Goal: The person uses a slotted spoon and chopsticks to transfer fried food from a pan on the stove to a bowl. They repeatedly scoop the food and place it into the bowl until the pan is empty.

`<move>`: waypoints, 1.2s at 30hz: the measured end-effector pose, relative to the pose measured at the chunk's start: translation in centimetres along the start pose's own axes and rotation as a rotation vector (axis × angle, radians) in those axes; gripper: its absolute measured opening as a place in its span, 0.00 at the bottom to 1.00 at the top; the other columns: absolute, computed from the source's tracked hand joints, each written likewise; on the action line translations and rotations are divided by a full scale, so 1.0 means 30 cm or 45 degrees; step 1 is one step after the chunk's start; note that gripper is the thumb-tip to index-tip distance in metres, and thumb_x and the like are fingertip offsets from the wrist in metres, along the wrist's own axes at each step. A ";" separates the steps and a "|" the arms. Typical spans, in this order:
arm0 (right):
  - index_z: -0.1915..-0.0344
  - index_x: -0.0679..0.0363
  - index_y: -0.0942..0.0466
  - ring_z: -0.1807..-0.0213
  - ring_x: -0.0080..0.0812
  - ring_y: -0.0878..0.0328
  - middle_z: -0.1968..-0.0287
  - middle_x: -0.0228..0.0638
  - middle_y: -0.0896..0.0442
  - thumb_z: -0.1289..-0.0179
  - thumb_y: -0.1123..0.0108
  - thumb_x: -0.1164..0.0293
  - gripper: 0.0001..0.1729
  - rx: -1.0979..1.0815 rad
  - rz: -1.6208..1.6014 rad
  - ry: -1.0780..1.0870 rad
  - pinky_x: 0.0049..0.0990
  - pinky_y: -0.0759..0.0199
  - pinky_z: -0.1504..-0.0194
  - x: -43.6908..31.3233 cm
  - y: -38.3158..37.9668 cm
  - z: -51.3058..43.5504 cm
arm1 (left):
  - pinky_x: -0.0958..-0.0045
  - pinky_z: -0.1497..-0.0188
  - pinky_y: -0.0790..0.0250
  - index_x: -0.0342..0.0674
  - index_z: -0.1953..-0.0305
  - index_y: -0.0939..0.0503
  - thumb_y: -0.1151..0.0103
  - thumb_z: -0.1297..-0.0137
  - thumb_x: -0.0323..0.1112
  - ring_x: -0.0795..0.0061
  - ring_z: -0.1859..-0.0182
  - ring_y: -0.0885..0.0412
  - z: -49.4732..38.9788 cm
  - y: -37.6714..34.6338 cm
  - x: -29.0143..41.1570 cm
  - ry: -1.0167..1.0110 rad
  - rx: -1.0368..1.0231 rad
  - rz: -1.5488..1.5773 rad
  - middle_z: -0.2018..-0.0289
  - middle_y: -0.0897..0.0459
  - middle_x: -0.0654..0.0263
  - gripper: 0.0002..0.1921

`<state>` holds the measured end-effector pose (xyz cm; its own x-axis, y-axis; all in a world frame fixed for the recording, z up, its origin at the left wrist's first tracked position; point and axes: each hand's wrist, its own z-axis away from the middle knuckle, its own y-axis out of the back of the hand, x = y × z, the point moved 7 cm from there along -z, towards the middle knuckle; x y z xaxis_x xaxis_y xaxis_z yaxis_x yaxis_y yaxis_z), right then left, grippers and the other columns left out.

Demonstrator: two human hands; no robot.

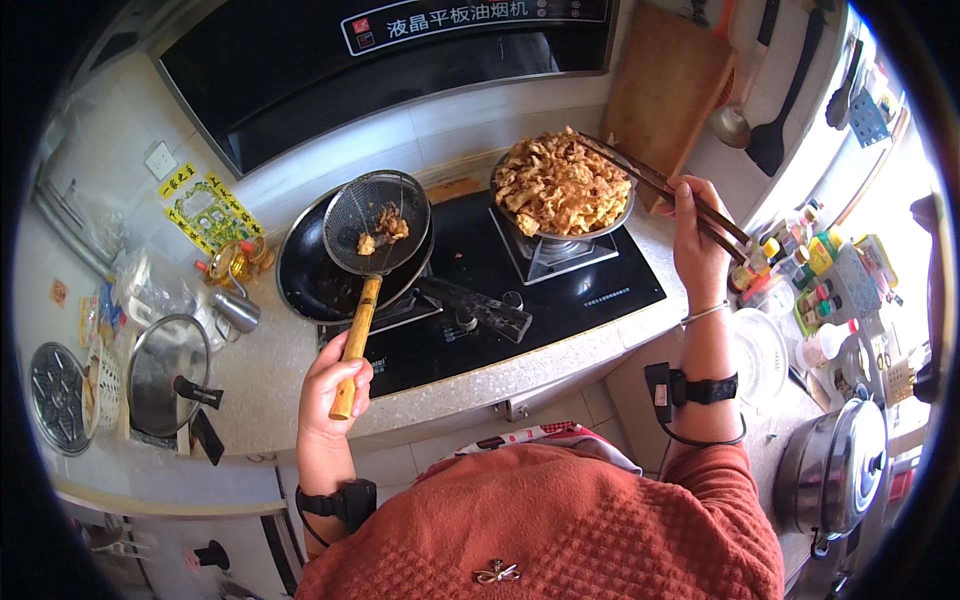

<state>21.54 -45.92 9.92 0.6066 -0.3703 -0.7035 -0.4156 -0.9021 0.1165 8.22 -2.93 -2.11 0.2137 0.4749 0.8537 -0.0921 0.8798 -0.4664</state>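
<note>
My left hand (334, 386) grips the bamboo handle of a wire-mesh skimmer (378, 223), which is over a black wok (300, 277) on the left burner. A few browned fried pieces (390, 224) lie in its mesh. In my right hand (694, 225) is a pair of long dark chopsticks (637, 169); their tips reach the upper right of a heap of golden fried pieces (562, 184). That heap fills a round metal dish (600, 234) standing on the right burner's support. Whether the tips pinch a piece cannot be told.
The wok's black handle (487, 307) points right across the glass gas hob (585, 322). A glass lid (169, 375) and metal jug (237, 309) stand left. Bottles (787, 270) and a lidded steel pot (832, 472) are at right; a wooden cutting board (664, 90) leans behind.
</note>
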 end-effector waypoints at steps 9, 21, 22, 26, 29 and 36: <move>0.59 0.67 0.25 0.68 0.21 0.22 0.65 0.36 0.19 0.29 0.50 0.68 0.12 0.056 -0.076 -0.017 0.20 0.28 0.63 -0.005 0.047 -0.021 | 0.81 0.87 0.42 0.38 0.36 0.39 0.52 0.39 0.28 0.79 0.88 0.36 0.007 0.010 0.000 -0.001 0.010 0.017 0.78 0.30 0.63 0.27; 0.60 0.68 0.25 0.70 0.29 0.19 0.65 0.41 0.20 0.28 0.54 0.67 0.14 0.036 -0.750 -0.204 0.23 0.22 0.68 -0.134 -0.076 0.098 | 0.80 0.88 0.42 0.35 0.40 0.37 0.51 0.39 0.27 0.79 0.88 0.35 0.018 0.009 0.011 -0.029 -0.023 0.031 0.78 0.29 0.63 0.24; 0.60 0.68 0.25 0.73 0.29 0.20 0.67 0.41 0.20 0.28 0.54 0.67 0.14 -0.043 -0.762 -0.301 0.22 0.22 0.70 -0.124 -0.137 0.116 | 0.80 0.88 0.42 0.35 0.40 0.37 0.50 0.39 0.27 0.78 0.88 0.35 0.020 0.006 0.012 -0.032 -0.034 0.035 0.77 0.29 0.63 0.24; 0.58 0.66 0.26 0.73 0.27 0.21 0.65 0.41 0.19 0.28 0.53 0.67 0.13 -0.348 -0.799 -0.456 0.21 0.24 0.68 -0.121 -0.319 0.207 | 0.80 0.87 0.41 0.34 0.38 0.39 0.50 0.38 0.27 0.78 0.87 0.34 0.030 0.002 0.015 -0.042 -0.053 0.040 0.78 0.28 0.63 0.26; 0.58 0.65 0.26 0.71 0.27 0.20 0.64 0.41 0.19 0.28 0.53 0.67 0.12 -0.402 -0.752 -0.426 0.22 0.23 0.66 -0.121 -0.375 0.238 | 0.80 0.88 0.42 0.35 0.37 0.41 0.52 0.38 0.27 0.79 0.88 0.35 0.037 0.010 0.012 -0.051 -0.015 -0.003 0.77 0.29 0.63 0.27; 0.59 0.65 0.26 0.71 0.28 0.19 0.65 0.41 0.18 0.28 0.53 0.66 0.13 -0.325 -0.766 -0.377 0.22 0.23 0.65 -0.120 -0.389 0.234 | 0.80 0.88 0.43 0.35 0.36 0.42 0.53 0.38 0.27 0.79 0.88 0.36 0.048 0.025 0.011 -0.049 0.026 0.008 0.77 0.29 0.63 0.27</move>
<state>19.46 -32.51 6.18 0.4560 0.2502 -0.8541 0.1261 -0.9681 -0.2163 6.83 -2.09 -1.82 0.1753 0.4802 0.8594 -0.1134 0.8770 -0.4669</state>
